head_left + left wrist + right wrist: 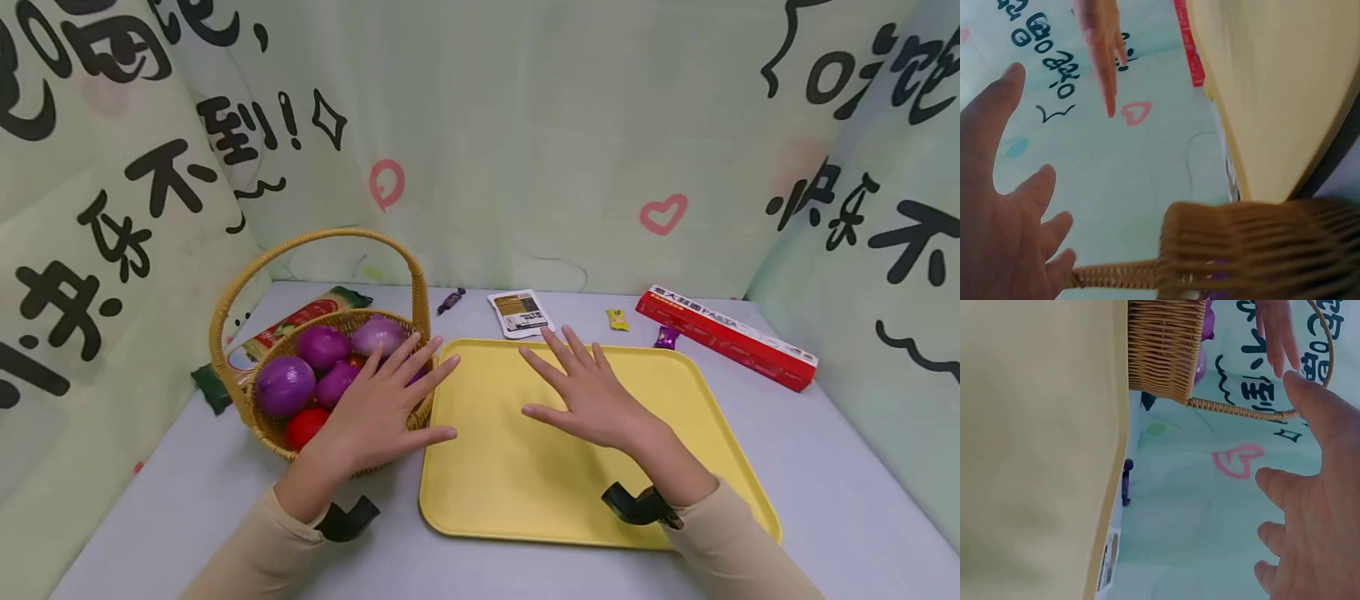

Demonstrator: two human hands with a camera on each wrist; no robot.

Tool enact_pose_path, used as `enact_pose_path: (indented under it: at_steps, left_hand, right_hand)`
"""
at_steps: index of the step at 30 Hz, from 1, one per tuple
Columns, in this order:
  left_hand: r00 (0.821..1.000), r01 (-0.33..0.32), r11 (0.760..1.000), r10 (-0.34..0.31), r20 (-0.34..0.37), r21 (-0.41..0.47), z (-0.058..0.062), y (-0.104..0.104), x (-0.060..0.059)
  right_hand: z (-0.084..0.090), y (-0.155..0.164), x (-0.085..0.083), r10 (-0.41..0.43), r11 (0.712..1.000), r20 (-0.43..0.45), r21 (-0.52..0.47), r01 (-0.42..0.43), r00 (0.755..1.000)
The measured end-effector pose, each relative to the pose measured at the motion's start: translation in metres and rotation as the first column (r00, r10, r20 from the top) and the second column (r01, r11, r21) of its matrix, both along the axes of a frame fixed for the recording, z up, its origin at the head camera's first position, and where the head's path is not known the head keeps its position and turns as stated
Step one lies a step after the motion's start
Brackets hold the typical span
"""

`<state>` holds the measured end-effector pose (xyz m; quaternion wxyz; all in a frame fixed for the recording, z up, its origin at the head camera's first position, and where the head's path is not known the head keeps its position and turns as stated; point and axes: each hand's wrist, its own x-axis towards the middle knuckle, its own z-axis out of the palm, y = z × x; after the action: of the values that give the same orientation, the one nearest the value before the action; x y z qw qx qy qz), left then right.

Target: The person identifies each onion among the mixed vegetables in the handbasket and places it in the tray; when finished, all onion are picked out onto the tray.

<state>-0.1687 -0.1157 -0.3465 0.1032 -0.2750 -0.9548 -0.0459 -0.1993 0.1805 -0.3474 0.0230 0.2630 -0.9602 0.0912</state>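
My left hand [378, 412] is spread with straight fingers, palm down, in front of the wicker basket [423, 283] and overlapping its right side in the head view. Purple onions [285, 387] and a red tomato-like ball [306, 427] fill the basket, partly covered by that hand. Over the yellow tray [495, 483] hovers my right hand [592, 400], its fingers fanned out and nothing held. Both wrist views show the hands raised: the left hand [1004, 206] beside the basket's handle, the right hand [1322, 500] above the tray's level.
Behind the tray lie a small purple candy [452, 300], a white-and-brown packet [521, 313], a yellow wrapped candy [618, 320] and another purple candy [666, 337]. A long red box [727, 335] sits at the back right. Left of the basket, a green-and-red package [288, 329] is partly hidden. Cloth walls enclose the table.
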Motion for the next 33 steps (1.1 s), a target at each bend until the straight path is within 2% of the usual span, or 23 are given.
enact_pose_path:
  at_steps: [3,8,11,13,15,18,20,22,24,27,28,30,31,33]
  left_hand:
    - [0.999,0.034,0.999,-0.034,0.019,0.039,0.007,-0.011,0.004]
    - [0.999,0.037,0.996,-0.039,0.019,0.079,0.022,-0.032,0.014]
    - [0.998,0.05,0.995,-0.046,-0.049,0.087,0.029,-0.045,0.02]
    - [0.988,0.083,0.991,-0.068,-0.138,0.107,0.033,-0.056,0.024]
    - [0.964,0.133,0.981,-0.094,-0.248,0.144,0.036,-0.068,0.026]
    - [0.908,0.187,0.957,-0.082,-0.412,0.222,0.041,-0.088,0.03]
    - [0.875,0.179,0.943,-0.021,-0.484,0.282,0.044,-0.103,0.033]
    - [0.859,0.128,0.927,0.074,-0.506,0.353,0.045,-0.119,0.036]
    - [0.881,0.052,0.897,0.166,-0.443,0.439,0.045,-0.136,0.039]
    - [0.931,-0.071,0.822,0.258,-0.258,0.565,0.04,-0.159,0.043]
    - [0.946,-0.103,0.79,0.266,-0.188,0.604,0.037,-0.164,0.043]
    - [0.961,-0.161,0.742,0.269,-0.069,0.651,0.03,-0.173,0.043]
    - [0.964,-0.181,0.722,0.264,-0.025,0.668,0.025,-0.175,0.043]
    - [0.969,-0.206,0.7,0.246,0.04,0.684,0.014,-0.178,0.04]
  right_hand:
    - [0.004,-0.008,-0.005,0.029,1.0,0.006,-0.004,-0.028,1.0]
    - [0.012,-0.023,-0.014,0.092,0.996,0.003,-0.005,-0.092,0.996]
    - [0.015,-0.035,-0.02,0.141,0.99,0.011,-0.002,-0.141,0.99]
    - [0.017,-0.044,-0.025,0.178,0.984,0.016,-0.013,-0.178,0.984]
    - [0.02,-0.053,-0.029,0.21,0.977,0.018,-0.031,-0.21,0.977]
    - [0.025,-0.068,-0.034,0.256,0.965,0.019,-0.064,-0.254,0.966]
    - [0.028,-0.078,-0.038,0.279,0.957,0.028,-0.085,-0.276,0.96]
    - [0.031,-0.088,-0.041,0.299,0.949,0.057,-0.12,-0.291,0.952]
    - [0.035,-0.098,-0.044,0.324,0.938,0.075,-0.155,-0.31,0.943]
    - [0.04,-0.114,-0.047,0.355,0.922,0.107,-0.206,-0.329,0.929]
    - [0.041,-0.119,-0.048,0.365,0.917,0.108,-0.212,-0.338,0.925]
    - [0.041,-0.129,-0.051,0.382,0.909,0.117,-0.225,-0.35,0.917]
    - [0.041,-0.133,-0.052,0.388,0.907,0.126,-0.231,-0.353,0.913]
    - [0.039,-0.142,-0.054,0.401,0.9,0.134,-0.242,-0.362,0.906]
